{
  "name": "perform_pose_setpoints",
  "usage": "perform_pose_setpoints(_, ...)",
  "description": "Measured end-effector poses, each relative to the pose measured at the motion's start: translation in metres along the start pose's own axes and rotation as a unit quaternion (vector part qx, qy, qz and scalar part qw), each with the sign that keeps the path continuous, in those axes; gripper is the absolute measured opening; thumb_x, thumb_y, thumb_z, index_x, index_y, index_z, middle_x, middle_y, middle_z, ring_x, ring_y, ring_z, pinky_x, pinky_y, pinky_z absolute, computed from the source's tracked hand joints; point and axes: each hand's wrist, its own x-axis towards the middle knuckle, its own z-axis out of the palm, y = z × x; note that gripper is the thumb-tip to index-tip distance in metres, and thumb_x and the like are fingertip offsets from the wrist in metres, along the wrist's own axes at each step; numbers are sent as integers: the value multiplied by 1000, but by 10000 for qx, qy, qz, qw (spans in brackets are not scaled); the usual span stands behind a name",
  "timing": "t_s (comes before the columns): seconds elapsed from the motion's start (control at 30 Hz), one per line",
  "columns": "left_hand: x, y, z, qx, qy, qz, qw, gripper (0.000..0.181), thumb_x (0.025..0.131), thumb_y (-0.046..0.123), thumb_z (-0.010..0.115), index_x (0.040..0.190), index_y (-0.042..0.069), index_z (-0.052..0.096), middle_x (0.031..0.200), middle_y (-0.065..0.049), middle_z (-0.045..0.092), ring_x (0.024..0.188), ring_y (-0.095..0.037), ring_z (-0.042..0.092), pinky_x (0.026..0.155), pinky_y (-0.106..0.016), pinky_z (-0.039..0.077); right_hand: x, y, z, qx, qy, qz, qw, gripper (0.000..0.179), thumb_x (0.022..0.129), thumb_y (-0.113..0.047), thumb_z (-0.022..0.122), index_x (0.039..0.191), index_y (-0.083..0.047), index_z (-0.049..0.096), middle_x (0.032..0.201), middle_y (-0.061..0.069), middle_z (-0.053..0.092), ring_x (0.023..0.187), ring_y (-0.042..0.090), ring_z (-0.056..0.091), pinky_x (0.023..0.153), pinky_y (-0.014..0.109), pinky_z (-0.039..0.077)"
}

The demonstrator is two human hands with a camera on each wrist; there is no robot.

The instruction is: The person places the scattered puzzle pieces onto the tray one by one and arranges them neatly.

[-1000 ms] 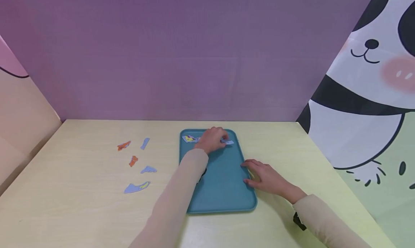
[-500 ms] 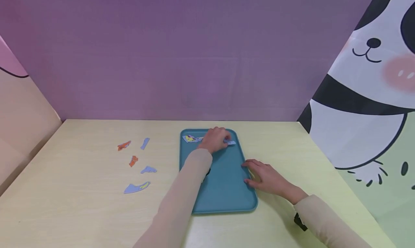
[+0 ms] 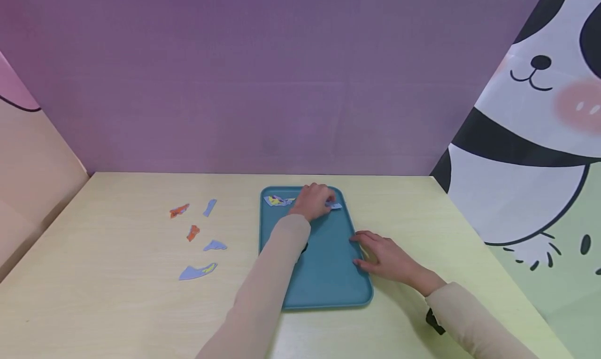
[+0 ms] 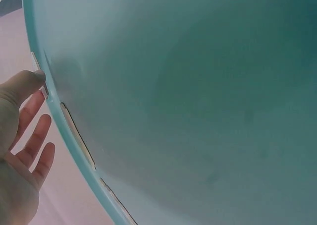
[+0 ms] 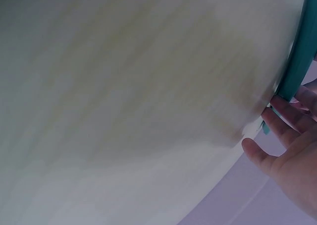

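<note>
At the far end of the blue-green tray (image 3: 333, 275), my left hand (image 3: 312, 201) pinches a flat light-blue puzzle piece (image 3: 335, 206) close to the far right corner. The left wrist view shows the thumb and index finger on this piece (image 4: 39, 76) by the rim, the other fingers loose. More pieces (image 3: 279, 201), blue with yellow and purple, lie to the left along the tray's far edge, partly hidden by the hand. My right hand (image 3: 386, 256) rests against the tray's right rim, fingers relaxed, fingertips at the rim (image 5: 292, 61) in the right wrist view.
Several loose pieces lie on the wooden table (image 3: 117, 296) left of the tray: two orange ones (image 3: 179, 211), a narrow blue strip (image 3: 209, 207), a blue piece (image 3: 215, 245) and a longer blue-yellow one (image 3: 198, 272). A purple wall panel (image 3: 225, 87) stands behind the table.
My left hand has shifted slightly right along the tray's far edge with the puzzle piece, uncovering more of the pieces to its left. My right hand stays at the rim.
</note>
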Motion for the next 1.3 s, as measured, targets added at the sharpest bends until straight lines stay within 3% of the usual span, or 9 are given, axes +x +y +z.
perform_pose_setpoints(0.43,-3,5,2,43,-102,-59,9999,21,85,23,63,106,24,68,103,7,66,96,-13,57,89,-34,44,0,-2,0,39,4,-59,10000,46,82,-26,65,120,-4,52,123,16,54,109,30,56,88,47,47)
perform_pose_setpoints(0.77,-4,0,2,-525,-246,89,9983,20,85,19,63,105,23,67,102,7,65,94,-10,57,90,-32,43,0,-1,-3,31,0,-76,10000,46,82,-26,65,120,-3,52,123,16,54,109,31,56,88,47,47)
perform_pose_setpoints(1.3,-7,-4,-1,-667,-345,44,9972,27,83,22,66,110,22,65,110,8,65,101,-12,57,93,-31,42,1,-1,-4,46,5,-79,10000,46,82,-26,65,120,-3,52,124,16,54,110,31,55,88,49,46)
